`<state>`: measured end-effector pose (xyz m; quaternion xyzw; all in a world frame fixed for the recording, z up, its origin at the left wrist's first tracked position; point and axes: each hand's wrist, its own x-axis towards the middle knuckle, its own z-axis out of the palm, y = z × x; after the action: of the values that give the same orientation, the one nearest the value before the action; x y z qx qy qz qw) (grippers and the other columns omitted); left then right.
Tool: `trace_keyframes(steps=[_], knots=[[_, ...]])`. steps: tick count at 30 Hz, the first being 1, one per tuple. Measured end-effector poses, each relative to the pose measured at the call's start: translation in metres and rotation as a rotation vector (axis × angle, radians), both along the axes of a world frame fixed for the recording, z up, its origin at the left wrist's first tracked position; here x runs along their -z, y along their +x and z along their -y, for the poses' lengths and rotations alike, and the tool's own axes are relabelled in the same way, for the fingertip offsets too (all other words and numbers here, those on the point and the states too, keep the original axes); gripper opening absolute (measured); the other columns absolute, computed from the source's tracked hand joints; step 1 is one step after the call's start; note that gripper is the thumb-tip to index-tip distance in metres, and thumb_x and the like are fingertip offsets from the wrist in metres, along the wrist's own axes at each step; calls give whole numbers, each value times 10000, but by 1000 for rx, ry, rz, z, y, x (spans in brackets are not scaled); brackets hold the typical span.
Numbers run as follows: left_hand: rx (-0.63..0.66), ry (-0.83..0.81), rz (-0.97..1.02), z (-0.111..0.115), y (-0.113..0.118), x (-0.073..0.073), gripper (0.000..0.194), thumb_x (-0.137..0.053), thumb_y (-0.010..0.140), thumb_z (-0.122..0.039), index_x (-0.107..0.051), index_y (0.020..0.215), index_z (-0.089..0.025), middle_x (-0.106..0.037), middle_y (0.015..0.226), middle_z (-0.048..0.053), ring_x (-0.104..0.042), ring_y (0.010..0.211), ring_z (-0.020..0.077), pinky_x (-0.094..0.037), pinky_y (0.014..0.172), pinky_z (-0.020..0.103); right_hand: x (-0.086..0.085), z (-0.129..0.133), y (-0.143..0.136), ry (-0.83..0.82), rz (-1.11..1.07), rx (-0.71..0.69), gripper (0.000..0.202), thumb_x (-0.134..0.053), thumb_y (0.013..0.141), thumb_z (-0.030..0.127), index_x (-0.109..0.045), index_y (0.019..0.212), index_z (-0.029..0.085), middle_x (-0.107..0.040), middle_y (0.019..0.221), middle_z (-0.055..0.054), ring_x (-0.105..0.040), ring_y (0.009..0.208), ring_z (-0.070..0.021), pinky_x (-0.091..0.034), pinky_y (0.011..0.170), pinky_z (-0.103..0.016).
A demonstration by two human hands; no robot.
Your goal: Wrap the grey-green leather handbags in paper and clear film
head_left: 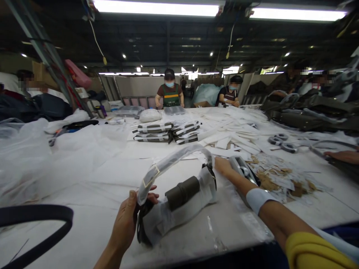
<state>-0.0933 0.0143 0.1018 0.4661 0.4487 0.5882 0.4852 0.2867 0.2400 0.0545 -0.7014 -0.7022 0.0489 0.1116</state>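
A dark olive handbag point(183, 192) stands on the table in front of me, its body partly covered in white wrapping. Its arched handle point(175, 158) is sheathed in pale translucent wrap, with a tan outlined mark near the left end. My left hand point(130, 213) is closed round the lower left end of the handle, thumb in front, fingertips showing through the arch. At the handle's right end is my right hand point(223, 167); its fingers are hidden behind the handle, so their grip cannot be made out. A grey tape dispenser point(238, 166) sits just beside my right wrist.
Stacked wrapped dark pieces point(154, 133) lie mid-table. Paper strips point(235, 130), tape rolls point(288, 147) and brown scraps point(267, 180) spread rightward. A black strap loop point(68, 218) juts in at lower left. A co-worker point(169, 91) stands opposite; another person's hand point(343, 156) is at right.
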Motion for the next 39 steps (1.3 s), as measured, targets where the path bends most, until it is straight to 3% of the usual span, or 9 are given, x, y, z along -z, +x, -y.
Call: trace_keyframes(steps=[5,11,17,21,24,27,30,34,39], knots=[[-25,16,-61,0,2,-6,637,-371,950,-643,-749,877,-134,-711,1150,126,-648,1068,289,-480,975,375,-28,14,-2,162,-233,60,295,-379,1015,282,-606,1136,137,-724,940,-127,-688,809,-210,-482,817,-355],[-4,-11,-26,-7,3,-38,702,-358,915,-710,-667,1134,-118,-745,980,117,-694,930,274,-507,932,422,-48,61,5,226,-638,-7,385,-377,978,339,-482,1306,166,-726,920,-77,-642,655,-143,-515,703,-293],[146,-56,-321,-28,-3,-80,652,-372,919,-680,-696,1040,-127,-744,955,79,-673,854,226,-516,818,341,-43,146,9,109,-944,-129,413,-552,868,544,-648,936,148,-736,883,-105,-680,671,-161,-545,612,-277],[230,-92,-524,-45,-1,-95,584,-389,910,-647,-731,909,-174,-737,841,61,-648,765,213,-514,718,307,-48,181,35,182,-1029,-90,456,-611,806,606,-642,877,157,-720,801,-74,-640,599,-146,-528,554,-269],[122,-33,-633,-47,8,-98,609,-383,884,-682,-721,1040,-201,-739,946,81,-660,806,250,-528,737,349,-54,196,73,292,-1068,10,443,-640,776,604,-629,871,171,-712,835,-66,-642,646,-153,-529,561,-267],[-144,124,-823,-39,22,-98,636,-401,867,-697,-570,1339,-305,-650,1290,56,-645,1076,324,-476,984,470,-52,209,104,393,-1080,135,450,-637,770,620,-615,869,181,-697,820,-55,-616,612,-145,-516,545,-269],[-272,274,-942,-28,35,-95,632,-425,873,-666,-498,1410,-341,-520,1463,-6,-479,1335,353,-339,1146,520,-44,221,111,448,-1081,186,473,-647,756,642,-617,880,187,-693,808,-50,-609,597,-151,-511,540,-279],[-241,251,-698,-26,35,-92,669,-457,847,-715,-502,1406,-349,-570,1411,-55,-540,1290,303,-423,1124,445,-36,230,100,448,-1118,218,478,-614,793,659,-627,853,184,-655,658,-21,-585,544,-155,-482,521,-271],[-136,-177,-76,-49,4,-70,905,-468,695,-874,-582,1333,-243,-740,1137,36,-602,1205,341,-559,968,418,-28,233,87,578,-1071,288,501,-569,814,700,-609,822,201,-649,652,-28,-587,546,-173,-472,527,-278]])
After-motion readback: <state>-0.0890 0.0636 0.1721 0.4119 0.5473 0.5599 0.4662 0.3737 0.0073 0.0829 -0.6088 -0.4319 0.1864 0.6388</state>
